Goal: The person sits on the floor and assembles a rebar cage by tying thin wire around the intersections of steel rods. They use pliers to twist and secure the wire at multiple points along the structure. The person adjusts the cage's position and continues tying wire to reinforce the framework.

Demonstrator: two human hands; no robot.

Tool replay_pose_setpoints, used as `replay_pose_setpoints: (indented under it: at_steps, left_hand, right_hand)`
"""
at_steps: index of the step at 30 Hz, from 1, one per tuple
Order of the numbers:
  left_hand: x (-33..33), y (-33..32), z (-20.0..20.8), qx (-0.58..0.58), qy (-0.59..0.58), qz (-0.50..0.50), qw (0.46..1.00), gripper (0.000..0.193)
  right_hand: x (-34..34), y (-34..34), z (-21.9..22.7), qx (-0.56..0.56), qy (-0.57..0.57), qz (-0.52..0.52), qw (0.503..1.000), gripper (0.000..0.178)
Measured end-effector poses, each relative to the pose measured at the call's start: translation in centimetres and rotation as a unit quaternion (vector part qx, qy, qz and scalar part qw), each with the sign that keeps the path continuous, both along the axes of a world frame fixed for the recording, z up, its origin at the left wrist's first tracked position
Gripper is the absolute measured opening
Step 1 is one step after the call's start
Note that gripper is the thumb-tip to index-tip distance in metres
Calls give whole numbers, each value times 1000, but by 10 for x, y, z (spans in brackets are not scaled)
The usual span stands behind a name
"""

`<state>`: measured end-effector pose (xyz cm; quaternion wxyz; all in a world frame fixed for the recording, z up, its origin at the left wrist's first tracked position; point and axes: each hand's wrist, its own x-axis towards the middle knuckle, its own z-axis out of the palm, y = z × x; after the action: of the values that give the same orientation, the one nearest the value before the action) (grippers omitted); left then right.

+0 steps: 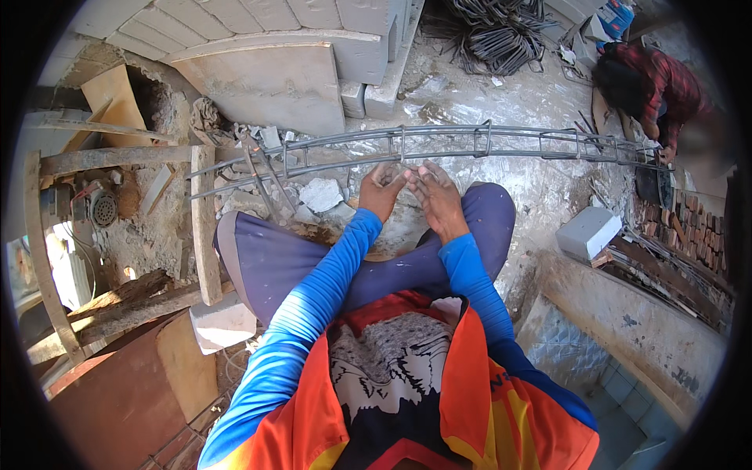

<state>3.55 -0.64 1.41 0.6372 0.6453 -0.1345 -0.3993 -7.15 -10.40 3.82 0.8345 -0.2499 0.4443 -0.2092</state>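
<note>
A long, narrow cage of steel reinforcing bars [454, 129] lies across in front of me, with rectangular stirrups [483, 139] spaced along it. My left hand [379, 193] and my right hand [439, 202] meet just at its near side, below one of the stirrups. Fingertips of both are pinched together and nearly touching. Whatever they pinch is too small to make out. Two rusty metal bars [266, 184], resembling the handles of a tool, lean by the cage's left part.
Broken rubble [321, 194] lies beyond my left knee. A wooden frame [205, 227] stands at left. A bundle of bent stirrups [501, 35] lies at the back. At far right, a crouching person in a red checked shirt [666, 78] reaches to the cage's end. A white block [589, 233] sits at right.
</note>
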Motion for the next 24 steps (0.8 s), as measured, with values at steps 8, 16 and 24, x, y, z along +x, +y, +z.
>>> replay_pose_setpoints:
  at_steps: [8, 16, 24]
  left_hand:
    - [-4, -17, 5, -22, -6, 45, 999, 36]
    - [1, -19, 8, -10, -16, 19, 1000, 40]
    - [1, -13, 29, 50, -80, -7, 996, 39]
  right_hand:
    - [5, -35, 6, -47, -33, 31, 998, 62]
    - [3, -41, 3, -87, -17, 76, 993, 59]
    - [-4, -32, 12, -68, -61, 48, 995, 54]
